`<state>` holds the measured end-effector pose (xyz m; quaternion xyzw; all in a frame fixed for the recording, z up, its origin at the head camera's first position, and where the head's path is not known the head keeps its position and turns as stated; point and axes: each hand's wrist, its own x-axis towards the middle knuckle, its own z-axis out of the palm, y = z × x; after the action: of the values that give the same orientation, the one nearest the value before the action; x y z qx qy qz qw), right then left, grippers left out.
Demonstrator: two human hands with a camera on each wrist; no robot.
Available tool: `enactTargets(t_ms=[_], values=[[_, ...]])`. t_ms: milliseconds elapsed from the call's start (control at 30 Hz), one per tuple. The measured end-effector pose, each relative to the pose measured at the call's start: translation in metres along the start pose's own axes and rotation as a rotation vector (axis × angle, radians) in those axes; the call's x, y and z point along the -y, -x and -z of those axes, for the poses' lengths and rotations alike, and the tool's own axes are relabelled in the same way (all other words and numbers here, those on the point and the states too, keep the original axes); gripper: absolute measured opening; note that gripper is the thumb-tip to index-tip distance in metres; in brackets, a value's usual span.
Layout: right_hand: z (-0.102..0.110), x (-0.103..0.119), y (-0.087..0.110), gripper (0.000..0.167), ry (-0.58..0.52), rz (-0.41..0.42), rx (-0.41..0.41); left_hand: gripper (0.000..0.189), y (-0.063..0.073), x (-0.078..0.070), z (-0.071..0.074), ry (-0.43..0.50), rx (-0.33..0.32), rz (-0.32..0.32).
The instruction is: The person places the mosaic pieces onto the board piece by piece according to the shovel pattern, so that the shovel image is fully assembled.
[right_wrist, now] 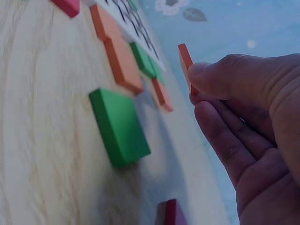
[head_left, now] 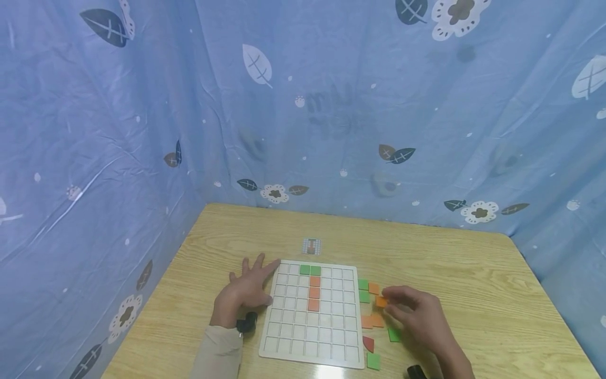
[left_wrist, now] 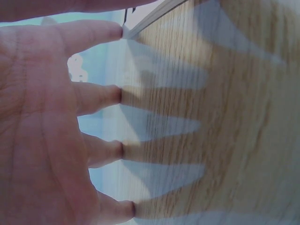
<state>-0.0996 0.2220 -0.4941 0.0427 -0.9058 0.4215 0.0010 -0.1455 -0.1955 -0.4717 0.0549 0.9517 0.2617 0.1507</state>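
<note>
A white grid board (head_left: 265, 347) lies on the wooden table. Two green square tiles (head_left: 305, 269) sit in its top row, with three orange tiles (head_left: 314, 292) in a column below the right one. My left hand (head_left: 247, 288) is spread at the board's upper left, its index fingertip at the corner and thumb by the left edge. In the left wrist view, the other fingertips (left_wrist: 115, 93) rest on the table. My right hand (head_left: 418, 316) pinches an orange square tile (right_wrist: 184, 61) between thumb and fingers, raised over the table right of the board.
Loose tiles lie along the board's right side: several green (head_left: 373, 361) and orange (head_left: 366, 321) ones and a red rounded piece (head_left: 369, 344). A small picture card (head_left: 311, 246) lies behind the board. A blue patterned curtain (head_left: 331, 131) hangs along the table's back and left edges.
</note>
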Motion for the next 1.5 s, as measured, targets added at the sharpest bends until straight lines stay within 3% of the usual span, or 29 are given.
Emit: enactTargets(t_ms=[300,567,700,1100,1300,1500], values=[[-0.003,0.019,0.004,0.03,-0.03,0.082,-0.005,0.099,0.0,-0.001,0.0,0.0,0.0,0.004],[-0.022,0.033,0.004,0.024,-0.123,0.174,0.069,0.099,0.0,0.0,-0.001,0.005,0.002,0.003],[-0.034,0.04,0.001,0.024,-0.156,0.18,0.11,0.1,-0.001,0.0,-0.001,0.007,0.006,0.004],[-0.065,0.063,-0.001,0.024,-0.109,0.22,0.153,0.099,-0.001,0.0,-0.001,0.005,0.006,0.0],[-0.077,0.068,-0.001,0.022,-0.164,0.299,0.163,0.099,0.0,0.0,0.0,0.012,0.004,0.005],[-0.09,0.067,-0.003,0.024,-0.207,0.304,0.187,0.099,0.002,-0.001,0.001,0.019,0.006,0.005]])
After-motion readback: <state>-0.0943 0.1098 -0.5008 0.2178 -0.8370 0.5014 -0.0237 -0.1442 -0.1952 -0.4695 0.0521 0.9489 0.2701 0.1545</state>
